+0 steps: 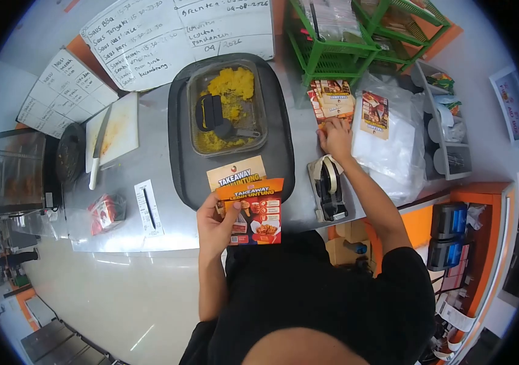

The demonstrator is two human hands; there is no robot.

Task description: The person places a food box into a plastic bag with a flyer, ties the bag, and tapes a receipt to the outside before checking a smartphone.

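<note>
My left hand (218,226) grips printed takeaway flyers (259,213), held at the near edge of the black tray. Behind them, a brown takeaway card (236,171) lies on the tray's near part. My right hand (336,139) reaches to a pile of similar flyers (335,100) below the green rack, its fingertips at the pile's lower edge. Whether those fingers hold a flyer is too small to tell. Just below the right hand stands a tape dispenser (329,188).
On the black tray (178,121) sits a plastic container (195,143) of yellow food. A knife (97,149) rests on a cutting board (127,121) at left. Plastic bags (387,164) with flyers on top lie right. Also there are a green rack (332,55), receipt and pen.
</note>
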